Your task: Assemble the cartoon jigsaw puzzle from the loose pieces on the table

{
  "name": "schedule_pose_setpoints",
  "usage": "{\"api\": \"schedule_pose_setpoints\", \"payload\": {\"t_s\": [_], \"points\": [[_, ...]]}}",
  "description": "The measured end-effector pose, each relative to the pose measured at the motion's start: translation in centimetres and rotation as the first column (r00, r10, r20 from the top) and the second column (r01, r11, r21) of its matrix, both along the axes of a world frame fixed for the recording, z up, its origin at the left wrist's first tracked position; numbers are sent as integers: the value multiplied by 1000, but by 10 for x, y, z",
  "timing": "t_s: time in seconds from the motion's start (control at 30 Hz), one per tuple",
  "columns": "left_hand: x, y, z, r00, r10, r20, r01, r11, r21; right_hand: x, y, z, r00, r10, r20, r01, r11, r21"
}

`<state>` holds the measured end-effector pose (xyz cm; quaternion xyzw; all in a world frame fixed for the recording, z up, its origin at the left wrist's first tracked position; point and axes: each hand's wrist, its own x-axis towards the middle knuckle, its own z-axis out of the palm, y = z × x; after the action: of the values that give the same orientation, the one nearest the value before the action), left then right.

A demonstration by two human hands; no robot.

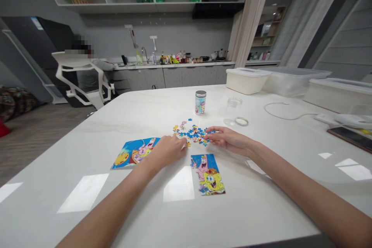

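Just beyond the left hand [170, 148] and beside the right hand [227, 138], puzzle pieces [194, 131] lie on the surface [157, 221]. Both hands' fingers are bent (whether gripping a piece, I cannot tell). A picture sheet [135, 152] lies by the left hand.

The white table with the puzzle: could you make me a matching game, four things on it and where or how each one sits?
1. Cartoon-covered can
2. Loose puzzle pieces
3. Wider cartoon picture
4. Dark phone

A. Near the right edge of the view
B. Scattered by both the left hand and the right hand
C. Standing upright, silvery lid on
D. Partly hidden by the left hand and arm

Pairs: 1-C, 2-B, 3-D, 4-A
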<state>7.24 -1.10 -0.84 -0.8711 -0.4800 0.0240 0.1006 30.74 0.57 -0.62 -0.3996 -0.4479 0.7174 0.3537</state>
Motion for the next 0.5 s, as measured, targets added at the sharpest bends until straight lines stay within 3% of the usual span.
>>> {"api": "schedule_pose_setpoints", "payload": {"t_s": [0.33, 0.5], "points": [[-2, 1, -2, 1000, 21, -14, -21, 999, 29, 0, 0, 1, 997, -1, 74, 4, 999, -31], [-3, 1, -2, 1000, 20, -12, -20, 999, 31, 0, -3, 1, 998, 44, 36, -43, 999, -20]]}}
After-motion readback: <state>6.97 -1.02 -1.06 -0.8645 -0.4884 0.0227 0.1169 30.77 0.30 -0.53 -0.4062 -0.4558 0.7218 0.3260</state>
